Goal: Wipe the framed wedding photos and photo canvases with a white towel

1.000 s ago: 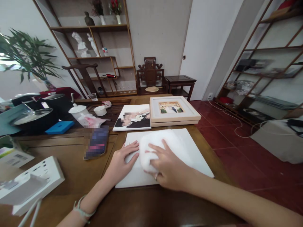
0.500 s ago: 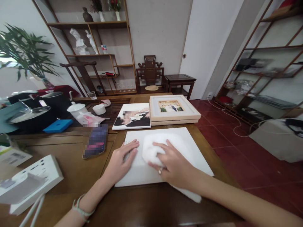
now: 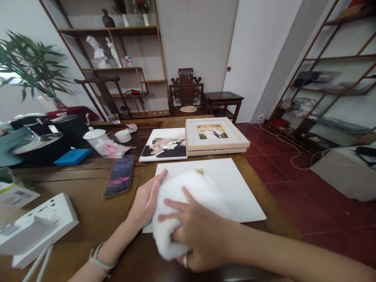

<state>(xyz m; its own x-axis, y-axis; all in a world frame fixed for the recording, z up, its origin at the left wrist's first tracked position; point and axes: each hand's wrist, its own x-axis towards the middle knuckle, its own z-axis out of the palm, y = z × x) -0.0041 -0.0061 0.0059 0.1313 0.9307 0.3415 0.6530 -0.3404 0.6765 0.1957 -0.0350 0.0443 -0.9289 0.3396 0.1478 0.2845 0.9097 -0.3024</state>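
A white cloth (image 3: 174, 188) bunches over the white board's (image 3: 241, 192) near left part, hiding it. Your right hand (image 3: 202, 239) grips it, upper fingers spread, lower ones curled in; your left hand (image 3: 147, 199) rests fingers-together along the board's left edge. Beyond the board: photo print (image 3: 166, 145), framed picture (image 3: 213, 132). Left: phone (image 3: 120, 176), power strip (image 3: 65, 209).

No lettering or number is legible, the barcode (image 3: 21, 196) on the carton (image 3: 13, 191) at left being too small.
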